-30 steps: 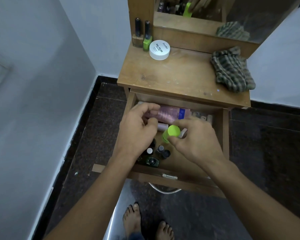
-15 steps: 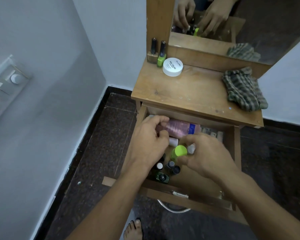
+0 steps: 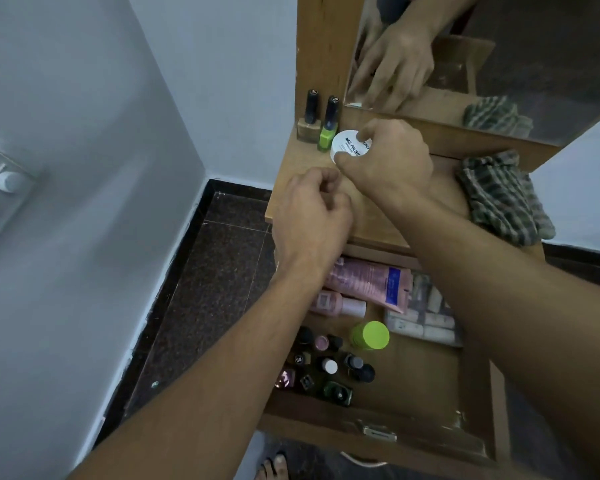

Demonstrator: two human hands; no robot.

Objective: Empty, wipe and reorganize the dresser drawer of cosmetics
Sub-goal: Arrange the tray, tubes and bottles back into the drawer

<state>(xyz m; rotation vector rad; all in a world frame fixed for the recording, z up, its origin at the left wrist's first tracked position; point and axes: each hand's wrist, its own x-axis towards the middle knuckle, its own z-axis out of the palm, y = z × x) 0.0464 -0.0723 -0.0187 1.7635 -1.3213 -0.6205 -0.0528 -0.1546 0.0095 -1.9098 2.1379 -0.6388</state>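
The open wooden drawer (image 3: 426, 393) holds a pink tube (image 3: 368, 278), a small pink bottle (image 3: 333, 303), a green-capped container (image 3: 370, 336), white sticks (image 3: 423, 323) and several small nail polish bottles (image 3: 326, 367). On the dresser top (image 3: 298, 188) stands a white round nail polish jar (image 3: 347, 147); my right hand (image 3: 388, 161) grips it with thumb and fingers around its rim. My left hand (image 3: 312, 209) hovers over the dresser's front left edge, fingers curled closed; whether it holds anything is hidden.
A beige nail polish bottle (image 3: 309, 124) and a green nail polish bottle (image 3: 328, 128) stand at the back left of the top. A checked cloth (image 3: 499, 199) lies at the right. A mirror (image 3: 499, 57) rises behind. The wall (image 3: 84, 202) is close on the left.
Both hands have left the drawer and risen to the dresser top. My right hand let go of the green-capped container and closed on the white jar. The camera view tilted up.
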